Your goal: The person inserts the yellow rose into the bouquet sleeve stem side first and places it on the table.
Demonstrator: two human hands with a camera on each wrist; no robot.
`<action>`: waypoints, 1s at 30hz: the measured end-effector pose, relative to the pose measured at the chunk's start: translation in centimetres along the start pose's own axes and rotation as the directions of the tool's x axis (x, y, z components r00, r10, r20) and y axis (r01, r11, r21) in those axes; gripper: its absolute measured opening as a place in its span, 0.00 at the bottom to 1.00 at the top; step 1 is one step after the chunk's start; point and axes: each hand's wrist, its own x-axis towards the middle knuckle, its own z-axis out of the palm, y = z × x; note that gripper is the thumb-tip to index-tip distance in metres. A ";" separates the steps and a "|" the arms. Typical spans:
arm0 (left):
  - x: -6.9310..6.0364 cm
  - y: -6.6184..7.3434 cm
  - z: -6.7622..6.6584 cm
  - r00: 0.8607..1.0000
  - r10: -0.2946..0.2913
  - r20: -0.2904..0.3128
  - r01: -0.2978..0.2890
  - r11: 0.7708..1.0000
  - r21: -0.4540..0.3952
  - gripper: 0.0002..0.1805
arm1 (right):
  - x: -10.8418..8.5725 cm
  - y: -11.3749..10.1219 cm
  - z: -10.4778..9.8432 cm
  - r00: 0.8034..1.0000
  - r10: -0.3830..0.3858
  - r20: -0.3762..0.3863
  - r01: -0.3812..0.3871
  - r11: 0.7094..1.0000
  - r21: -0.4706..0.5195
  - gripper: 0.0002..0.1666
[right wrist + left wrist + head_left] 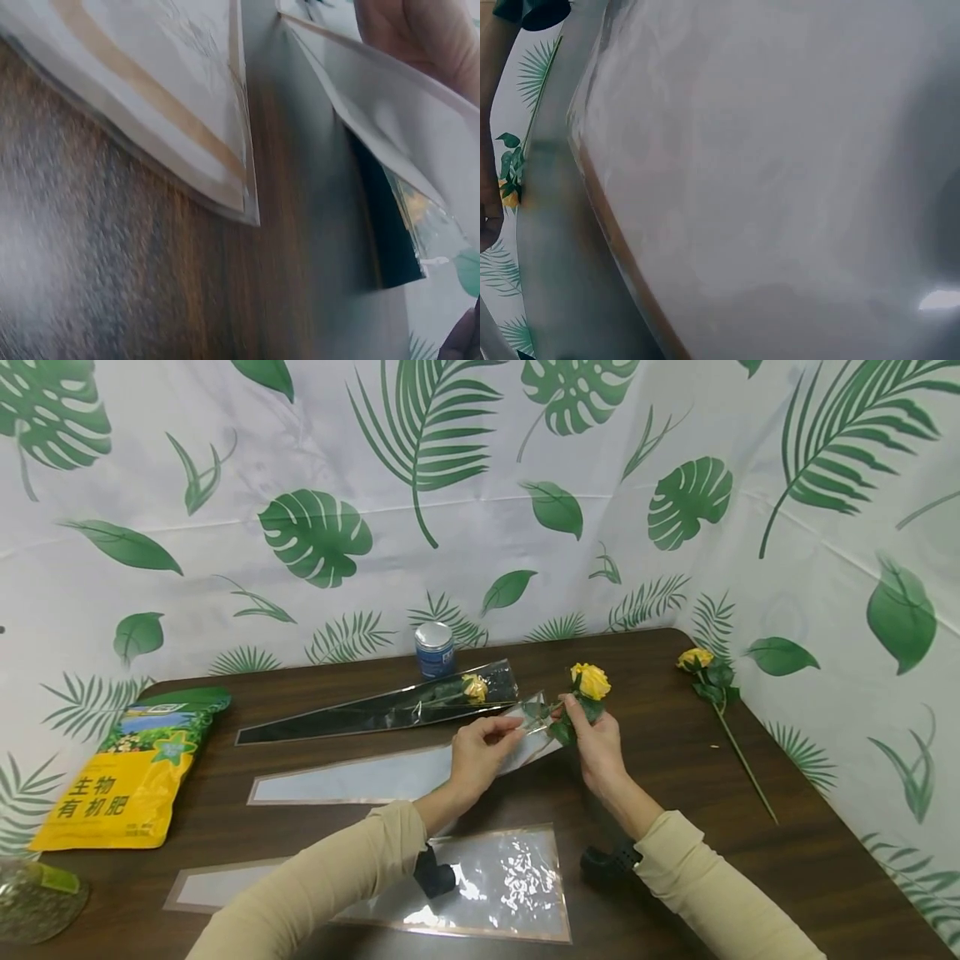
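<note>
My left hand [480, 756] pinches the open end of a white, tan-edged sleeve [375, 777], lifting that end off the table. Held by the stem just under its bloom, a yellow rose [590, 681] is in my right hand [600, 747]. Its leaves lie against the sleeve's mouth; how far the stem reaches inside cannot be told. In the left wrist view a pale sleeve surface [742, 187] fills most of the picture. The right wrist view shows the raised sleeve [420, 112] beside my left hand [435, 37].
Behind lies a black sleeve [360, 717] holding a yellow rose [476, 688], near a blue can [435, 650]. Another white sleeve [495, 881] lies in front. A yellow rose [695, 659] lies right; a yellow bag [120, 785] and a jar [37, 902] are left.
</note>
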 end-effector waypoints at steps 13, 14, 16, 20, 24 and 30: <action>-0.4 0.7 0.0 1.000 0.016 0.003 -0.016 0.999 -0.042 0.08 | 0.5 -0.8 -0.6 0.991 -0.063 -0.122 0.053 0.995 -0.087 0.18; -0.4 0.7 0.0 1.000 0.017 0.003 -0.016 0.999 -0.033 0.08 | 0.5 -0.9 -0.6 0.990 -0.079 -0.120 0.066 0.991 -0.114 0.20; -0.3 0.1 0.1 1.000 0.025 0.000 -0.025 0.999 -0.026 0.08 | 0.3 -0.9 -0.7 0.991 -0.094 -0.100 0.079 0.986 -0.145 0.22; 0.0 -0.3 0.2 1.000 0.019 0.000 -0.019 1.000 -0.021 0.08 | -0.1 -0.7 -0.6 0.997 -0.070 -0.043 0.063 0.988 -0.143 0.21; 0.2 0.0 0.2 1.000 0.017 0.000 -0.017 1.000 -0.005 0.08 | -0.3 -0.4 -0.3 0.999 -0.033 -0.029 0.027 0.983 -0.182 0.22; 0.2 0.0 0.3 1.000 0.007 0.001 -0.007 1.000 0.012 0.08 | 0.0 -0.6 -0.7 0.992 0.087 0.090 -0.079 0.993 -0.087 0.20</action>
